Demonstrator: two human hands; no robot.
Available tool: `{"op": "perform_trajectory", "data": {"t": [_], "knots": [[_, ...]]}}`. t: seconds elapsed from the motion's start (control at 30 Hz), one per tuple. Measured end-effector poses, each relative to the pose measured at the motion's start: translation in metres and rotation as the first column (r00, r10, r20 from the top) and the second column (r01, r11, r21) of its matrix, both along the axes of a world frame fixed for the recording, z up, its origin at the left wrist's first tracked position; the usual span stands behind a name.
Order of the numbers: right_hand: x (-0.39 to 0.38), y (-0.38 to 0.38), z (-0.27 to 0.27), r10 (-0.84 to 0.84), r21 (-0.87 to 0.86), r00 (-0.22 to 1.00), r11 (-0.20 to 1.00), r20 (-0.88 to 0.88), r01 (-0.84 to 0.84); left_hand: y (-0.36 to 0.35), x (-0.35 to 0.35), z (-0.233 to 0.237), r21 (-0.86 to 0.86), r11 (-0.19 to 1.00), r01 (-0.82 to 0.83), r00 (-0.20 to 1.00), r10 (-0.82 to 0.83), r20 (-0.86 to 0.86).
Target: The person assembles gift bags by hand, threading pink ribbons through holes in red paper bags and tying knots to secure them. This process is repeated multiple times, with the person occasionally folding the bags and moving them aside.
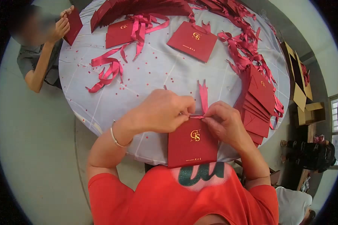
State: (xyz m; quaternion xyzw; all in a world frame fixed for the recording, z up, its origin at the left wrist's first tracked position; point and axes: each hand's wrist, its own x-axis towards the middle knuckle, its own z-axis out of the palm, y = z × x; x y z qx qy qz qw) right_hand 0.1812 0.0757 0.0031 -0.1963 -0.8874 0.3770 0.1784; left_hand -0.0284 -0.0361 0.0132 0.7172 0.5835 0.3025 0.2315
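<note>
A dark red paper gift bag [192, 148] with gold lettering stands against my shirt at the near table edge. At its top, a pink ribbon [203, 95] runs between my two hands, with its tails pointing away across the table. My left hand [163, 111], with a bangle on its wrist, is closed in a pinch on the ribbon at the bag's top edge. Close beside it, my right hand [224, 122] pinches the ribbon by the bag's upper right corner. The fingers partly hide the ribbon's middle.
On the pale round tablecloth [146, 80] lie a ribboned bag [195, 40], loose ribbon [108, 71] and scattered red dots. Stacked bags [257, 101] sit at right, more at the back. A co-worker [41, 56] holds a bag at upper left. Cardboard boxes [311, 113] stand beyond the table.
</note>
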Motion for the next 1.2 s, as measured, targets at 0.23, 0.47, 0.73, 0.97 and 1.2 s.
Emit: {"op": "perform_trajectory", "data": {"t": [0.23,0.47,0.73,0.97,1.2], "knots": [[0.003,0.005,0.0,-0.027,-0.043,0.999,0.999,0.034,0.029,0.005,-0.016,0.004,-0.293,0.94,0.175,0.9,-0.032,0.434],[0.006,0.007,0.007,-0.13,-0.438,0.974,0.877,0.183,0.199,0.007,-0.023,-0.004,-0.541,0.769,0.339,0.784,0.087,0.615],[-0.003,0.0,0.01,-0.137,-0.238,0.987,0.965,-0.088,0.113,0.008,-0.012,-0.008,-0.576,0.79,0.208,0.73,0.266,0.629],[-0.011,0.001,-0.001,0.049,-0.114,0.994,0.992,-0.094,-0.06,0.006,-0.015,-0.009,-0.539,0.786,0.302,0.684,0.215,0.697],[-0.011,0.003,-0.002,0.066,-0.271,0.997,0.96,-0.046,-0.076,0.005,-0.018,-0.008,-0.582,0.73,0.357,0.742,0.157,0.652]]}}
